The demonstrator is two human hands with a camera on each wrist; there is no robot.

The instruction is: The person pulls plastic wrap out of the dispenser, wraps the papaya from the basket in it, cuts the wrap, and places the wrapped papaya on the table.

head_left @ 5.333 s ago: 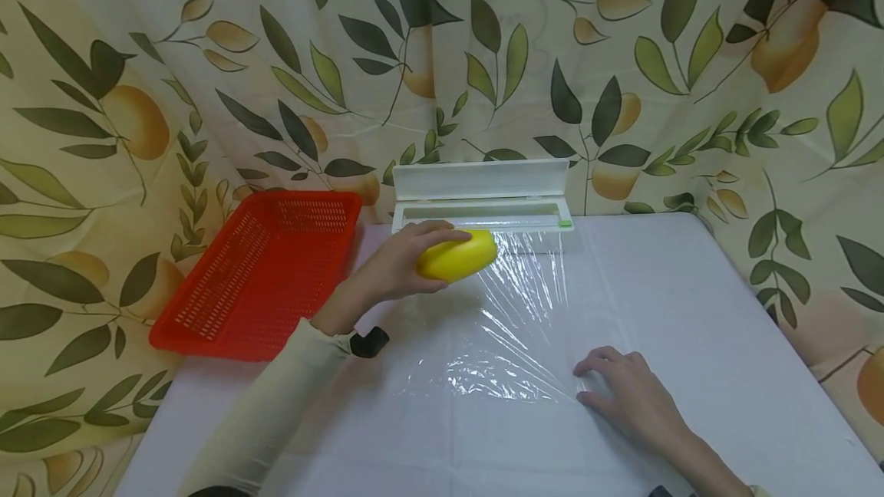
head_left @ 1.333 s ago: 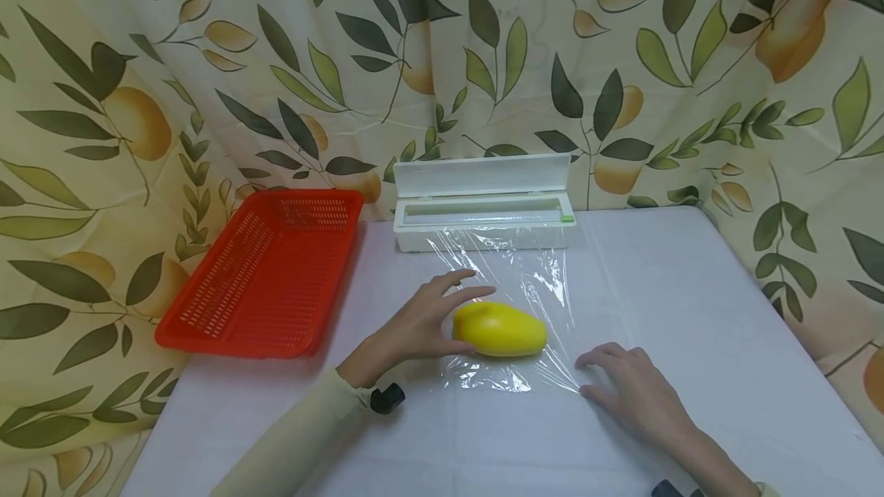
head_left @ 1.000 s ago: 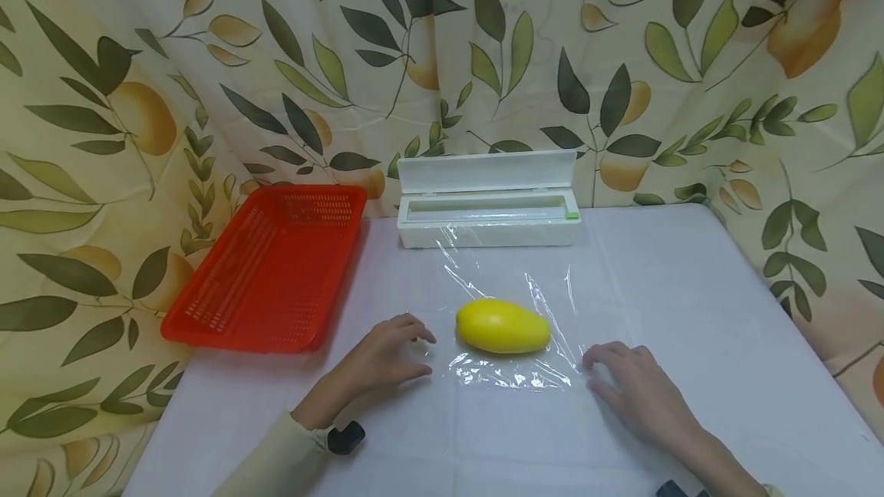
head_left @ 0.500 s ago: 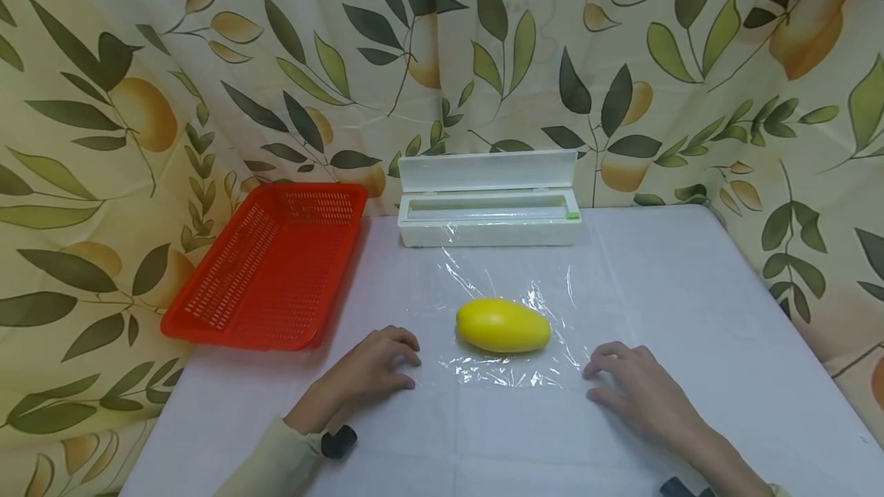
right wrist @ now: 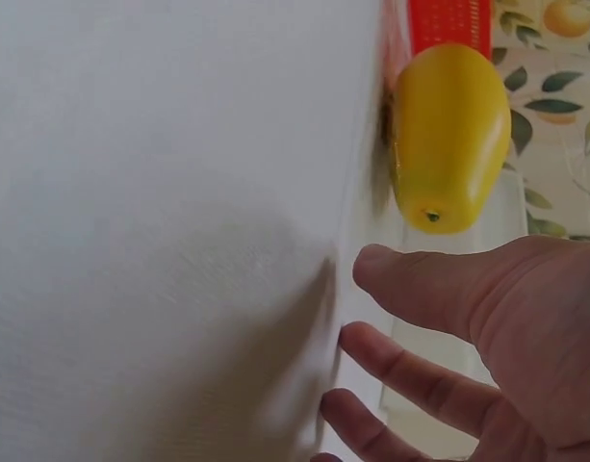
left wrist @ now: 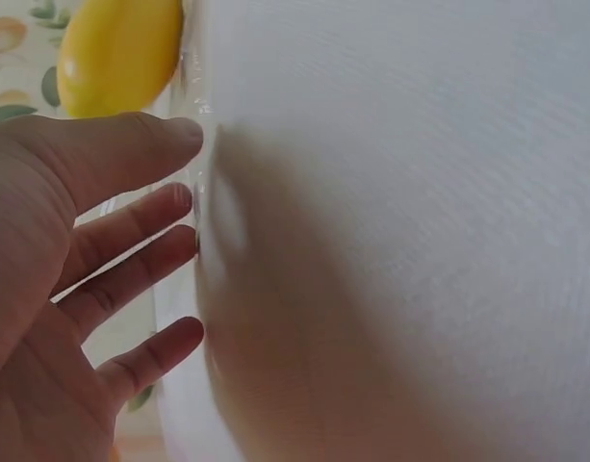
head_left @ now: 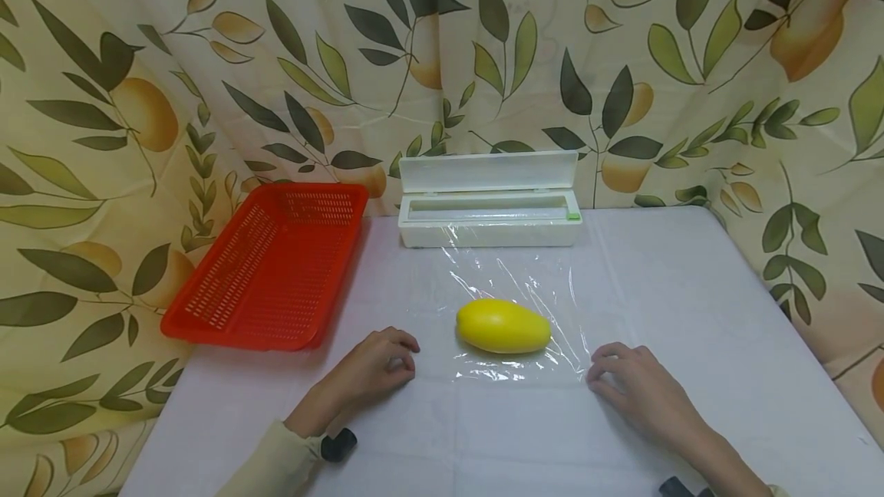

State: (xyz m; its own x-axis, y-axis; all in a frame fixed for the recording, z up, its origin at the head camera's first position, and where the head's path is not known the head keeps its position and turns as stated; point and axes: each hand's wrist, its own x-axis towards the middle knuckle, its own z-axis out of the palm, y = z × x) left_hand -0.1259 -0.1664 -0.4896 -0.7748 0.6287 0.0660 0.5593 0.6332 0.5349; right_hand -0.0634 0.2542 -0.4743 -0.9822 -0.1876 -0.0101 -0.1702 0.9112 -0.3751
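A smooth yellow fruit (head_left: 503, 326), shaped like a papaya or mango, lies on its side on clear cling film (head_left: 483, 368). The film runs forward from an open white dispenser box (head_left: 490, 234) at the back of the table. My left hand (head_left: 369, 370) pinches the film's near left corner between thumb and index finger. At the near right corner my right hand (head_left: 638, 386) holds the film, and creases run towards its fingertips. In both wrist views the fruit (left wrist: 119, 53) sits just beyond the thumb. The film itself hardly shows there.
A red perforated plastic basket (head_left: 265, 282) stands on the left of the white-covered table (head_left: 525, 436). The dispenser's lid (head_left: 489, 172) stands raised, with a small green piece (head_left: 573, 216) at its right end. A leaf-patterned curtain (head_left: 276, 136) hangs behind.
My left hand set the fruit down on the film, let go, and drew back to the near left corner, where its fingers have closed. The film's near edge has risen slightly. My right hand hardly moved.
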